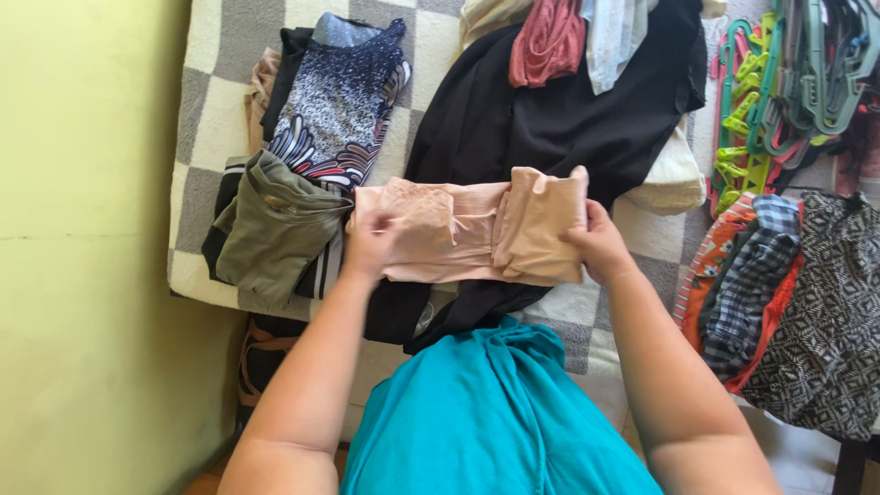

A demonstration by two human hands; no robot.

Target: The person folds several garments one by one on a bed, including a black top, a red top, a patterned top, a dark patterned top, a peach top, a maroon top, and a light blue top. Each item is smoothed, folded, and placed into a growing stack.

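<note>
One folded peach garment (472, 229) lay on the checked blanket (206, 110), its ends grasped by the left hand (369, 244) and right hand (598, 244), both forearms extended.

A yellow-green wall (82, 247) fills the left side of the view, evenly lit by soft daylight. Against it stands a bed covered with a grey-and-cream checked blanket (206, 119), its near edge running across the middle and its near-left corner close to the wall. Below that edge, a strip of pale tiled floor (797, 463) shows at the lower right, and a darker patch of floor lies in shadow at the foot of the wall, lower left.
</note>
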